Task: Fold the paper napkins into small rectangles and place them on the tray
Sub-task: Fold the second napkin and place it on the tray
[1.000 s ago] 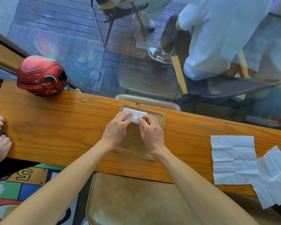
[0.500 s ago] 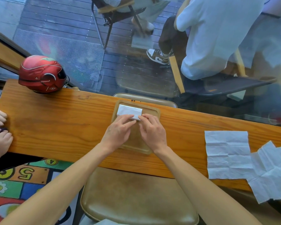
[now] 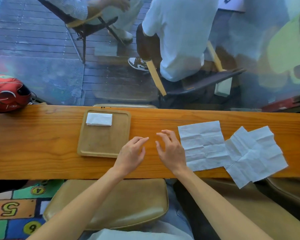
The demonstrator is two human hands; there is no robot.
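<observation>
The only readable writing is on the play mat (image 3: pixel 16 210) at lower left: the numerals 4, 5 and 6 in coloured squares. The red helmet (image 3: pixel 7 93) at the left edge carries marks too small to read.

A folded napkin (image 3: pixel 99 119) lies in the upper left corner of the wooden tray (image 3: pixel 100 149), which sits on the counter (image 3: pixel 42 144) left of centre. Two unfolded napkins lie at right: the nearer napkin (image 3: pixel 203 145) flat and creased, the far napkin (image 3: pixel 256 155) overlapping its right edge and hanging past the counter's near edge.

A second ago both hands pressed the folded napkin on the tray; now they have let go and shifted right. The left hand (image 3: pixel 131 155) hovers over the tray's lower right corner, fingers loosely spread, grasping nothing. The right hand (image 3: pixel 171 151) is just beside the nearer napkin, fingers relaxed and spread, also released. The view has also swung right, so the helmet sits at the frame's edge.
</observation>
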